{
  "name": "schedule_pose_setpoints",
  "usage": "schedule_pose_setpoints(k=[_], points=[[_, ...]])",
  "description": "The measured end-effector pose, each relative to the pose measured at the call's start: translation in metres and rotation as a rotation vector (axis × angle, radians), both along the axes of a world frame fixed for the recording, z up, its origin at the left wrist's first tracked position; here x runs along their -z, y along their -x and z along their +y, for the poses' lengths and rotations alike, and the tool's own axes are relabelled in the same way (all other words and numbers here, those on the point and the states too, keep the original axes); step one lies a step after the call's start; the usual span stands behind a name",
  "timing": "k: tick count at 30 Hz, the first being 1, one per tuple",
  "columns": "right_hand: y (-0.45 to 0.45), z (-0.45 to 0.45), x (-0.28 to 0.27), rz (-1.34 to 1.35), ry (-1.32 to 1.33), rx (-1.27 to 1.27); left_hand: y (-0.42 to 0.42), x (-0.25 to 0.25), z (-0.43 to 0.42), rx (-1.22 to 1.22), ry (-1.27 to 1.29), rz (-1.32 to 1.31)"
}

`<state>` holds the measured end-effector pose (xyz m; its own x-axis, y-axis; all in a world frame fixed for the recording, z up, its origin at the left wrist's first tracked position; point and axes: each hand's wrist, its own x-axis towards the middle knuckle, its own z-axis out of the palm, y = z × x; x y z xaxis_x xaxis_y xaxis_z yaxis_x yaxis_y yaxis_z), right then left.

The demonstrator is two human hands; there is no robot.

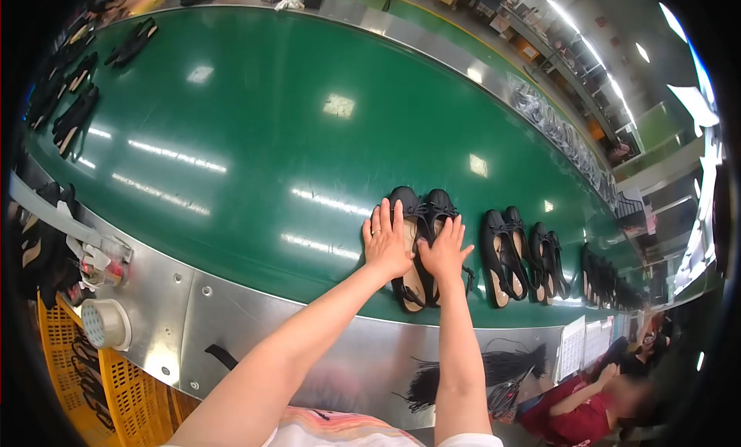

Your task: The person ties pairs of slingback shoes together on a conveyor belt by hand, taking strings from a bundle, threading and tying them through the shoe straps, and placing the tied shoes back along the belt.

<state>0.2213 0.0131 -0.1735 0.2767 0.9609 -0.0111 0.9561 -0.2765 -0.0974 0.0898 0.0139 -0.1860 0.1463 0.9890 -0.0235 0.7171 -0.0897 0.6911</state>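
The pair point(402, 195) was of matte black material, with rounded toes, thin bows, slender heel straps and smooth beige insoles. The rim point(255, 306) was of bare metal, softly reflective and set with round fastenings; the roll point(105, 324) of tape was squat and cylindrical, the crate point(139, 393) yellow and perforated, and the bundle point(505, 370) a loose spread of thin black strands.

The belt point(262, 130) was a broad, glossy green surface that mirrored the lights as pale streaks and patches. More shoes point(505, 250) stood on it to the right of the pair, and others point(76, 116) lay at the far left. Sheets point(573, 347) of paper and a person point(575, 410) in a dark red top appeared at lower right; beyond the belt, workbenches and rows of ceiling lights filled the room.

The pair lay side by side near the belt's near edge, toes pointing away from the wearer, partly covered by both hands. The right hand point(387, 245), a ring on one finger, was open, its extended fingers laid over the left-hand shoe. The left hand point(444, 252) was open with fingers spread over the right-hand shoe, its thumb towards the gap between the two. Neither hand was closed around a shoe; how firmly they pressed could not be told.
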Motion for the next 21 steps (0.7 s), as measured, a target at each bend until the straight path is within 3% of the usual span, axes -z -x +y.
schedule_pose_setpoints(k=[3,8,10,11,14,16,19,20,21], points=[[-0.008,-0.031,-0.022,-0.018,0.120,-0.085,-0.002,-0.003,0.000,0.016,0.032,0.025],[-0.027,-0.059,-0.018,0.000,0.031,-0.155,-0.005,0.001,0.000,0.019,0.030,0.057],[-0.028,-0.055,-0.023,0.281,-0.114,-0.079,-0.003,-0.001,-0.001,0.042,0.033,0.039],[-0.024,-0.052,-0.023,0.249,-0.212,-0.039,0.000,-0.003,0.000,0.061,0.041,0.023],[-0.011,-0.041,-0.025,0.075,-0.185,-0.023,0.016,0.023,0.003,0.052,-0.097,-0.148],[-0.012,-0.038,-0.011,-0.168,-0.354,-0.124,0.044,0.018,-0.008,0.017,-0.174,-0.087],[-0.018,-0.034,-0.035,-0.101,-0.453,-0.199,0.098,0.013,-0.021,0.057,-0.233,0.180],[-0.029,-0.026,-0.028,0.028,-0.450,-0.145,0.118,0.011,-0.022,0.047,-0.211,0.307],[-0.028,-0.023,-0.046,-0.013,-0.331,-0.013,0.138,0.000,-0.026,0.042,-0.167,0.374]])
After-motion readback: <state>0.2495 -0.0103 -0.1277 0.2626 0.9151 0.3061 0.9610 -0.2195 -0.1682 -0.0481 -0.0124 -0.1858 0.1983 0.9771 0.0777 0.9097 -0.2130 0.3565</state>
